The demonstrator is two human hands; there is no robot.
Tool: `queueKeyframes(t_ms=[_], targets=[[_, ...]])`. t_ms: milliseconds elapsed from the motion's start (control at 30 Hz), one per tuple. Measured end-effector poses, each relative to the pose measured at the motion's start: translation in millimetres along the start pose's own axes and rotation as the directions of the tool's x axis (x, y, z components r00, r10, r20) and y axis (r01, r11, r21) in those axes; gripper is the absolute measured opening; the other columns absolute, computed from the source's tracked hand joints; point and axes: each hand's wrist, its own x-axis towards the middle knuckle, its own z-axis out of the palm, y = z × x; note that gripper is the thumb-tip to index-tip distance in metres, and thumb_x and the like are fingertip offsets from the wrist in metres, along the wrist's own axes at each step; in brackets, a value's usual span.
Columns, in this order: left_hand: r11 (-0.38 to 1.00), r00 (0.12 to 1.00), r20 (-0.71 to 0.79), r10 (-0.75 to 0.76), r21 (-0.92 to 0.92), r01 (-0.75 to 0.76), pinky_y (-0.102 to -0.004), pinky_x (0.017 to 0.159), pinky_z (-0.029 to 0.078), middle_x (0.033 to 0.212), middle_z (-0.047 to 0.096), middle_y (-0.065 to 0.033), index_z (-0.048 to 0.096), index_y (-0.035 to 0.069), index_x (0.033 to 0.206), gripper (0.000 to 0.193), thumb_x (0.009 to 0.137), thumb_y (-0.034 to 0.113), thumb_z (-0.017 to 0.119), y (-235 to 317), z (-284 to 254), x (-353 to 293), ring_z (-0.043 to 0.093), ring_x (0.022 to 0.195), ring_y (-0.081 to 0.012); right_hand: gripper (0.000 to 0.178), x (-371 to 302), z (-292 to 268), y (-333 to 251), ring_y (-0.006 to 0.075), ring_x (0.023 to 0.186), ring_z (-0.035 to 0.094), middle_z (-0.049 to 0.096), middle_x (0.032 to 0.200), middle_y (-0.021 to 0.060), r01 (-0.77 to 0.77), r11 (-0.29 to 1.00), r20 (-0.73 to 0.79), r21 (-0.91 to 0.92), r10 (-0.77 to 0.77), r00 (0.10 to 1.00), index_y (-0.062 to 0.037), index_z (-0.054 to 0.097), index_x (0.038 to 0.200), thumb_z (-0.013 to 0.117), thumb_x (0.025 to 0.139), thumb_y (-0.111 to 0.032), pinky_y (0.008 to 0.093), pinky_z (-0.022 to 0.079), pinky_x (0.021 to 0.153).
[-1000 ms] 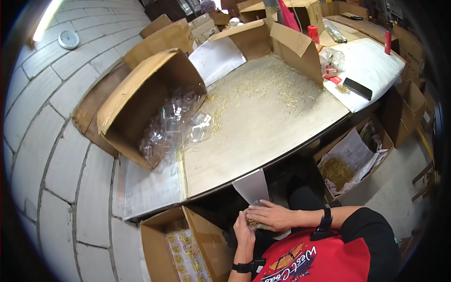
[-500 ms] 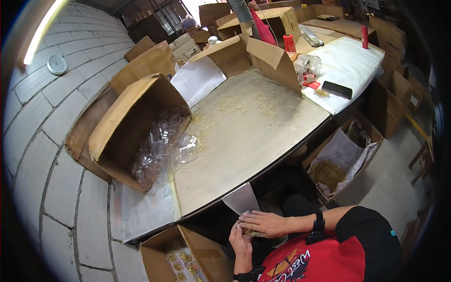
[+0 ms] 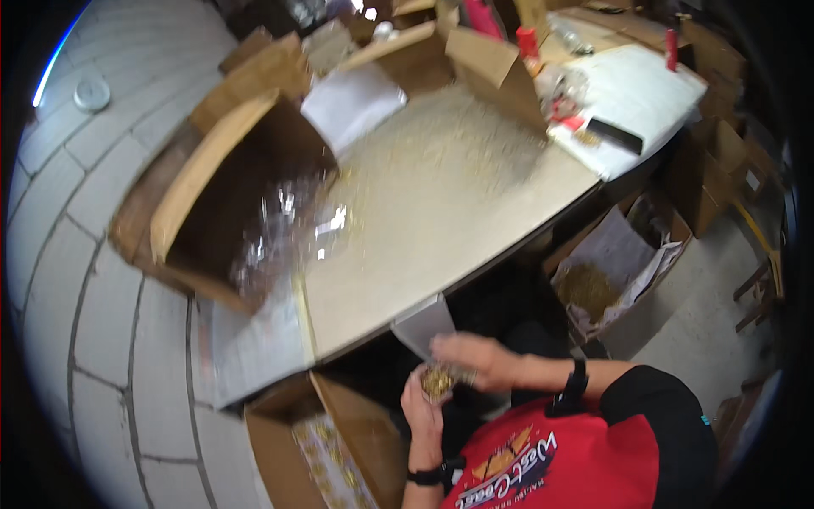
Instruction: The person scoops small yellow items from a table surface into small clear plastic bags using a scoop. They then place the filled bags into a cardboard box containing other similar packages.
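Observation:
In front of my red shirt, my left hand curls around what looks like a small clear plastic box. A heap of thin gold-coloured metal pieces shows at its top; they are too small to name exactly. Just to the right and slightly above is my right hand, smeared by motion. Its fingers are blurred, and whether they hold anything does not show. A grey-white sheet or flap juts from the table edge beyond my hands.
Clear plastic boxes spill from a tipped carton on the table. An open carton with filled clear boxes stands below left. A paper-lined carton at right holds gold pieces. A phone lies farther back.
My right hand has lifted off the top of the held box, uncovering the gold pieces. My left hand has moved slightly up and left. The whole view has shifted a little.

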Motion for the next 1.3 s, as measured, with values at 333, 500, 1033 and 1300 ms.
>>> queueKeyframes(t_ms=[333, 500, 1033, 1300], targets=[[0.98, 0.971, 0.23, -0.069, -0.166, 0.109, -0.036, 0.065, 0.06, 0.112, 0.059, -0.0187, 0.047, -0.004, 0.122, 0.05, 0.1, 0.037, 0.03, 12.8, -1.1, -5.1, 0.064, 0.095, -0.0269, 0.041, -5.9, -22.8, 8.6, 0.0064, 0.069, 0.054, 0.055, 0.078, 0.0024, -0.738, 0.472, 0.364, 0.483, 0.658, 0.659, 0.0008, 0.051, 0.125, 0.061, 0.089, -0.015, 0.0223, 0.045, 0.063], [0.992, 0.975, 0.212, -0.061, -0.091, 0.081, -0.0329, 0.06, 0.06, 0.107, 0.061, -0.0155, 0.049, -0.003, 0.119, 0.044, 0.1, 0.033, 0.034, 6.4, 5.6, -4.7, 0.066, 0.088, -0.0218, 0.05, -1.1, -4.7, -0.1, 0.0088, 0.061, 0.046, 0.052, 0.069, 0.0026, -0.66, 0.689, 0.345, 0.301, 0.567, 0.748, 0.0041, 0.051, 0.123, 0.07, 0.081, -0.016, 0.0249, 0.041, 0.055], [0.941, 0.865, -0.435, 0.249, 0.32, -0.11, -0.025, 0.065, 0.053, 0.091, 0.064, -0.0044, 0.061, 0.003, 0.104, 0.024, 0.094, 0.023, 0.052, 194.0, -185.5, -130.4, 0.063, 0.079, -0.0106, 0.033, 3.2, 30.4, 22.6, 0.0082, 0.06, 0.051, 0.053, 0.072, 0.0014, -0.72, 0.621, 0.427, 0.31, 0.586, 0.689, 0.0023, 0.054, 0.12, 0.054, 0.091, -0.014, 0.0223, 0.043, 0.054], [0.847, 0.614, -0.703, -0.36, 0.03, 0.531, -0.0314, 0.069, 0.05, 0.087, 0.06, -0.0024, 0.06, 0.005, 0.1, 0.013, 0.089, 0.012, 0.059, 79.6, -338.7, -249.2, 0.057, 0.076, -0.013, 0.033, -15.1, 56.9, 42.0, 0.0106, 0.065, 0.053, 0.057, 0.079, 0.006, -0.77, 0.637, 0.648, 0.037, 0.571, 0.503, 0.007, 0.052, 0.119, 0.052, 0.088, -0.005, 0.0247, 0.045, 0.062]])
